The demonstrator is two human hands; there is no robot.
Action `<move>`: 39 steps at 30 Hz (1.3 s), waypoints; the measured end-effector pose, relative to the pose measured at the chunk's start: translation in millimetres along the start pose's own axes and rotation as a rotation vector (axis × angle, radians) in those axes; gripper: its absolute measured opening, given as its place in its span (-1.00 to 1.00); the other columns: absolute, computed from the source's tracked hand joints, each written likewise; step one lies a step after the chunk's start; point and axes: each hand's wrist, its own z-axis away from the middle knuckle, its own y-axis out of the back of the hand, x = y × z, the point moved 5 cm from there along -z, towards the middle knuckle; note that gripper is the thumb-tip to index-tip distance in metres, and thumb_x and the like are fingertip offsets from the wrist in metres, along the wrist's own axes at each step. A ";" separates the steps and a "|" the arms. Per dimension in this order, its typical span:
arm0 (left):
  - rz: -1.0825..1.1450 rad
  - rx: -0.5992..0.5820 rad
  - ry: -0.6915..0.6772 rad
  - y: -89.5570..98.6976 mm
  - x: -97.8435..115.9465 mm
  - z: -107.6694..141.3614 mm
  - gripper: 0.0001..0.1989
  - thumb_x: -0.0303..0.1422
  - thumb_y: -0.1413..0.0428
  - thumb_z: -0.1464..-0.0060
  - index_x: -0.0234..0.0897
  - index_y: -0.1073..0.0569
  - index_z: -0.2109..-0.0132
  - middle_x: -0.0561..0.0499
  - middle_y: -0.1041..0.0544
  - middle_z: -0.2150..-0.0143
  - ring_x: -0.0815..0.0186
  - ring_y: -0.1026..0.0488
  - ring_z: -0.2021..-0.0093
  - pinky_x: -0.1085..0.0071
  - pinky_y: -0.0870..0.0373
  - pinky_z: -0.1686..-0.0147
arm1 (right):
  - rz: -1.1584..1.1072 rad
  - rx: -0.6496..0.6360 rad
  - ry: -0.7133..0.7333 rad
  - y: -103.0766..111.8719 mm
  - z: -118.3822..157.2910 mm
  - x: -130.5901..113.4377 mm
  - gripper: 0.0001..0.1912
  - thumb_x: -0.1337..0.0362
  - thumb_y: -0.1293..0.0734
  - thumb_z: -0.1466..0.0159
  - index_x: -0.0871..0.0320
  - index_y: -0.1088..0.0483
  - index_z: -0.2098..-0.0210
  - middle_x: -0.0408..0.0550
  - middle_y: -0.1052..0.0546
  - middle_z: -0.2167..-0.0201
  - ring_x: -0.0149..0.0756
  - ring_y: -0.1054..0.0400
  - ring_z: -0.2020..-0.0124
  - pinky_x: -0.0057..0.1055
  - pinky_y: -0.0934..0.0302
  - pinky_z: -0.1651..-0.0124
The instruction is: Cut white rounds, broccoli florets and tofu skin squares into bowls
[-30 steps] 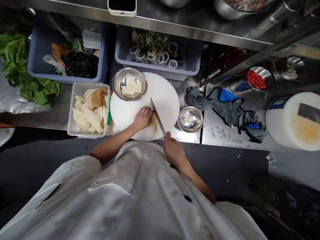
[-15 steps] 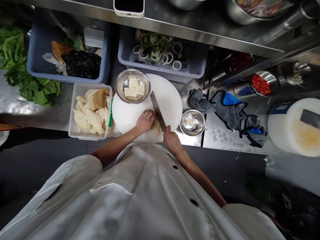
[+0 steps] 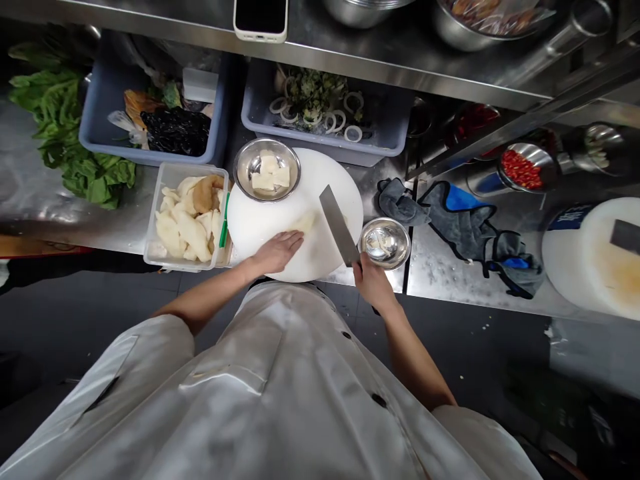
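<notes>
On the round white cutting board [image 3: 250, 230], my left hand [image 3: 278, 253] lies fairly flat with its fingers stretched out, its fingertips beside a pale, blurred piece of food [image 3: 303, 222]. My right hand [image 3: 374, 281] grips the handle of a cleaver [image 3: 340, 225], whose broad blade slants over the right part of the board. A metal bowl with white blocks [image 3: 268, 171] sits at the board's upper left. To the right of the board, close to my right hand, is a small metal bowl [image 3: 385, 243] with pale bits inside.
A clear tub of pale pieces [image 3: 187, 219] stands left of the board. Two blue bins [image 3: 150, 157] [image 3: 325, 137] are behind, under a steel shelf with a phone [image 3: 261, 19]. Leafy greens [image 3: 75, 147] lie far left; grey cloths [image 3: 460, 220] and another board [image 3: 610, 257] lie right.
My left hand has moved left and flattened out. My right hand has carried the cleaver to the right, away from the left hand. The view has shifted slightly.
</notes>
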 end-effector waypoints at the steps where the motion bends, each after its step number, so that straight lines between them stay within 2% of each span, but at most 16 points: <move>1: 0.028 -0.017 -0.032 5.2 -9.4 4.9 -0.28 -0.52 -0.06 -0.11 -0.37 -0.26 -0.44 -0.24 -0.21 -0.50 0.04 -0.13 -0.50 0.13 -0.11 -0.42 | 0.005 -0.021 -0.008 -4.5 7.3 -0.8 -0.67 0.22 -0.08 -0.51 0.28 -0.27 -0.12 0.15 -0.58 0.30 -0.08 -0.45 0.32 -0.36 0.03 0.36; 3: 0.100 0.007 -0.009 14.9 -21.3 3.7 -0.42 -0.44 -0.08 -0.16 -0.26 -0.39 -0.33 -0.19 -0.36 -0.40 0.06 -0.26 -0.41 0.12 -0.21 -0.36 | 0.008 -0.052 -0.027 -12.2 18.8 -1.1 -0.65 0.22 -0.07 -0.52 0.28 -0.27 -0.14 0.13 -0.58 0.32 -0.08 -0.45 0.32 -0.35 0.04 0.36; 4: 0.130 0.057 0.068 19.6 -25.3 -2.5 -0.51 -0.40 -0.07 -0.21 -0.26 -0.43 -0.28 -0.20 -0.42 -0.33 0.06 -0.31 -0.35 0.11 -0.25 -0.33 | 0.006 -0.059 -0.038 -15.3 23.1 -1.4 -0.65 0.22 -0.06 -0.52 0.28 -0.26 -0.15 0.12 -0.58 0.33 -0.08 -0.45 0.32 -0.35 0.05 0.35; 7: 0.176 0.254 0.503 29.3 -34.8 -28.8 -0.58 -0.33 -0.08 -0.26 -0.36 -0.43 -0.22 -0.32 -0.46 -0.21 -0.02 -0.37 -0.26 0.09 -0.35 -0.23 | -0.010 -0.058 -0.061 -21.7 30.5 -4.8 -0.65 0.22 -0.06 -0.52 0.29 -0.27 -0.14 0.11 -0.58 0.34 -0.10 -0.44 0.35 -0.35 0.05 0.35; 8: 0.194 0.277 0.644 30.1 -36.6 -36.9 -0.57 -0.31 -0.11 -0.25 -0.38 -0.42 -0.21 -0.35 -0.45 -0.20 -0.06 -0.37 -0.25 0.08 -0.38 -0.19 | -0.014 -0.052 -0.068 -23.1 31.7 -6.5 -0.65 0.22 -0.06 -0.52 0.29 -0.27 -0.14 0.11 -0.58 0.34 -0.10 -0.44 0.35 -0.35 0.05 0.35; 9: 0.229 0.250 0.742 29.1 -37.5 -44.9 -0.56 -0.32 -0.15 -0.21 -0.39 -0.43 -0.19 -0.37 -0.45 -0.19 -0.08 -0.38 -0.24 0.09 -0.41 -0.14 | -0.018 -0.042 -0.074 -24.2 32.5 -8.2 -0.64 0.22 -0.06 -0.52 0.29 -0.27 -0.15 0.11 -0.58 0.35 -0.10 -0.43 0.35 -0.35 0.06 0.35; 11: 0.337 0.116 0.804 25.7 -38.5 -58.3 -0.62 -0.38 -0.20 -0.11 -0.37 -0.49 -0.08 -0.33 -0.50 -0.13 -0.07 -0.44 -0.18 0.15 -0.45 -0.05 | -0.027 -0.025 -0.088 -26.3 33.5 -10.8 -0.64 0.22 -0.07 -0.52 0.29 -0.26 -0.16 0.10 -0.58 0.34 -0.11 -0.43 0.34 -0.35 0.06 0.34; 13: 0.481 0.008 0.737 24.9 -39.9 -64.6 -0.67 -0.46 -0.23 0.00 -0.35 -0.53 0.03 -0.25 -0.56 -0.03 0.00 -0.52 -0.08 0.24 -0.47 0.02 | -0.035 -0.015 -0.100 -28.3 34.1 -11.9 -0.65 0.23 -0.07 -0.52 0.28 -0.25 -0.17 0.10 -0.58 0.33 -0.12 -0.44 0.33 -0.36 0.05 0.34; 18: 1.112 -0.050 0.356 27.1 -39.3 -56.4 -0.61 -0.41 -0.32 0.15 -0.34 -0.53 0.10 -0.08 -0.63 0.13 0.18 -0.57 0.12 0.33 -0.50 0.10 | -0.065 -0.013 -0.118 -32.3 35.4 -12.5 -0.66 0.22 -0.07 -0.53 0.27 -0.26 -0.16 0.09 -0.58 0.32 -0.12 -0.46 0.29 -0.37 0.03 0.35; 21: 1.395 -0.096 0.203 24.2 -37.8 -48.6 -0.62 -0.27 -0.33 0.08 -0.36 -0.55 0.11 -0.16 -0.64 0.13 0.19 -0.58 0.13 0.28 -0.50 0.05 | -0.079 -0.005 -0.119 -33.5 36.1 -13.2 -0.66 0.21 -0.06 -0.53 0.27 -0.27 -0.14 0.11 -0.58 0.31 -0.09 -0.47 0.28 -0.36 0.00 0.34; 25: 1.511 -0.120 0.134 17.8 -34.1 -47.2 -0.66 -0.22 -0.28 -0.01 -0.36 -0.59 0.11 -0.23 -0.64 0.10 0.16 -0.59 0.08 0.22 -0.47 0.00 | -0.086 0.005 -0.114 -34.1 36.3 -13.7 -0.65 0.23 -0.05 -0.53 0.29 -0.27 -0.15 0.12 -0.58 0.29 -0.08 -0.48 0.26 -0.36 -0.04 0.32; 28: 1.457 -0.094 0.185 13.0 -29.2 -52.1 -0.77 -0.30 -0.31 0.06 -0.34 -0.56 0.25 -0.08 -0.59 0.30 0.28 -0.52 0.26 0.35 -0.44 0.18 | -0.085 -0.001 -0.115 -34.3 36.0 -13.6 -0.64 0.23 -0.05 -0.53 0.29 -0.27 -0.16 0.13 -0.58 0.29 -0.06 -0.48 0.26 -0.35 -0.05 0.32; 30: 1.318 -0.022 0.272 13.7 -28.1 -56.4 -0.84 -0.38 -0.29 0.09 -0.31 -0.44 0.42 0.06 -0.43 0.47 0.40 -0.37 0.43 0.44 -0.30 0.35 | -0.075 -0.005 -0.118 -34.2 35.7 -13.8 -0.64 0.23 -0.05 -0.53 0.29 -0.27 -0.16 0.13 -0.58 0.29 -0.06 -0.48 0.25 -0.36 -0.04 0.32; 33: 0.992 0.038 0.385 23.1 -29.5 -63.2 -0.73 -0.49 -0.20 0.09 -0.26 -0.23 0.54 0.15 -0.19 0.57 0.46 -0.14 0.54 0.45 -0.07 0.48 | -0.065 0.001 -0.125 -33.9 35.5 -14.4 -0.63 0.23 -0.06 -0.53 0.29 -0.25 -0.19 0.11 -0.58 0.30 -0.08 -0.48 0.26 -0.37 -0.05 0.31; 36: 0.665 -0.090 0.294 33.7 -30.4 -75.3 -0.75 -0.56 -0.13 0.11 -0.24 -0.21 0.56 0.12 -0.17 0.58 0.40 -0.14 0.54 0.39 -0.06 0.48 | -0.069 0.003 -0.138 -33.5 35.1 -15.8 -0.63 0.22 -0.06 -0.54 0.29 -0.24 -0.21 0.10 -0.58 0.30 -0.10 -0.47 0.27 -0.38 -0.06 0.30; 39: 0.390 -0.124 0.179 37.4 -37.8 -87.9 -0.85 -0.59 -0.11 0.13 -0.25 -0.36 0.50 0.02 -0.34 0.51 0.26 -0.34 0.39 0.36 -0.25 0.35 | -0.062 -0.004 -0.146 -31.1 35.1 -18.1 -0.64 0.23 -0.07 -0.53 0.29 -0.26 -0.19 0.12 -0.58 0.29 -0.10 -0.47 0.27 -0.37 -0.06 0.30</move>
